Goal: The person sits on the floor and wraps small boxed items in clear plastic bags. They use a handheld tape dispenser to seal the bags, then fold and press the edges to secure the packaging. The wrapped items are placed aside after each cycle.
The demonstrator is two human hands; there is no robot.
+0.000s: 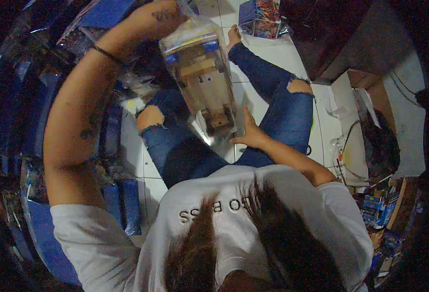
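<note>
A long box-shaped package (202, 85) in clear plastic is held up over my lap, tilted, its far end higher in the picture. Brown, cardboard-like parts show through it, with blue patches and a yellow and white band at the far end; what it contains is unclear. My left arm arches up from the left, and my left hand (184, 10) is at the far end, gripping the loose plastic there, its fingers partly cut off by the picture's edge. At the near end, my right hand (252, 134) grips the package's right corner, thumb along the side.
I sit with knees apart in torn jeans (285, 114) over a white tiled floor (324, 117). Blue packages (127, 207) crowd the left side. A colourful wrapped box (260, 19) stands beyond my foot. Right of me are an open carton (370, 92) and several stacked colourful packages (377, 211).
</note>
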